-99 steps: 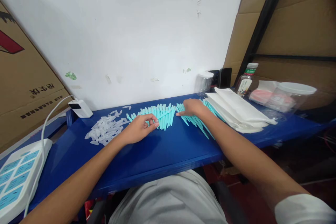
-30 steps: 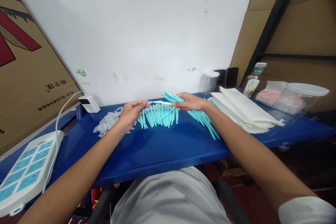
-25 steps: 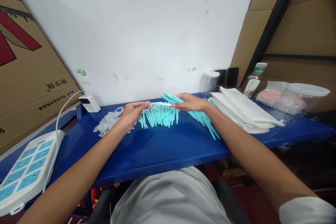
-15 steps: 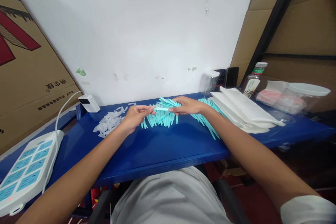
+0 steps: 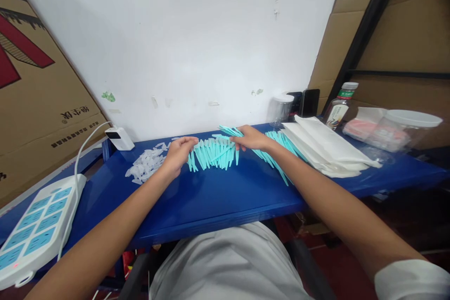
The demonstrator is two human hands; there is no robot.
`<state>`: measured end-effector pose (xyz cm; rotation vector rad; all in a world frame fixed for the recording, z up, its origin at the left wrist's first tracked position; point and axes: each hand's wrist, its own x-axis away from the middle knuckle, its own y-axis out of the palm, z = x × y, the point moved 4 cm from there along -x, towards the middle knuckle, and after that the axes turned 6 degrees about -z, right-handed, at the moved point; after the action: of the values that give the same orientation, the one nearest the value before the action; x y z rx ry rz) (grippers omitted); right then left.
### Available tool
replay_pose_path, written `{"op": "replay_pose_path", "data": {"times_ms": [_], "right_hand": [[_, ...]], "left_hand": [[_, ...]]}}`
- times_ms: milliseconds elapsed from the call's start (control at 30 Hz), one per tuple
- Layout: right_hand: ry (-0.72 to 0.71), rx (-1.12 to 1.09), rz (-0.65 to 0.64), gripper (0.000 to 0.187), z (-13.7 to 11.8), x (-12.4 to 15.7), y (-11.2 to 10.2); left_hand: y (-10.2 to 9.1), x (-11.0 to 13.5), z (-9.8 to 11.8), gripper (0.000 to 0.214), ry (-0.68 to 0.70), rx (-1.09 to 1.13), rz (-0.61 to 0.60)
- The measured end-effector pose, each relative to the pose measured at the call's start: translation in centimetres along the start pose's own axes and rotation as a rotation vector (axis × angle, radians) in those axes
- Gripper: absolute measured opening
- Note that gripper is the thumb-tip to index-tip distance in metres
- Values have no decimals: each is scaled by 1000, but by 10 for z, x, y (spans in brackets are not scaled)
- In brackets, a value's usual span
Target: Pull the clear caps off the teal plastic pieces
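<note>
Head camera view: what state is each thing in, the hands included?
Left hand: fingertips pinched together; whether they hold anything is unclear.
Right hand: gripping several turquoise sticks.
Turquoise row: side by side, one lying across.
Pale pieces: loosely heaped.
Power strip: red light lit.
White device: cable attached.
Small jar: lid on.
Bottle: capped.
Large tub: lid on.
White stack: unevenly layered.

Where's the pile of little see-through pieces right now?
In the head view, the see-through pieces lie left of centre on the blue table, between the small white box and the left hand.
</note>
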<state>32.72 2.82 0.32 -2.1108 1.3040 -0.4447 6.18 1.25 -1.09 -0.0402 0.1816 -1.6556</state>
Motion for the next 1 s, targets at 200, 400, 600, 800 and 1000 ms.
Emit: {"op": "replay_pose_path", "data": {"times_ms": [200,400,600,800,1000], "right_hand": [[193,281,255,21,9,-3,-11],[281,404,319,23,16,-4,-4],[259,464,261,36,15,-6,5],[79,349,237,33,-1,-2,1],[-258,194,140,38,-25,3,14]], "left_hand": [[3,1,0,33,-67,93,-72],[12,7,0,35,-69,137,-144],[14,8,0,38,-141,424,-257],[15,9,-2,36,-138,431,-175],[13,6,-5,18,-228,476,-198]]}}
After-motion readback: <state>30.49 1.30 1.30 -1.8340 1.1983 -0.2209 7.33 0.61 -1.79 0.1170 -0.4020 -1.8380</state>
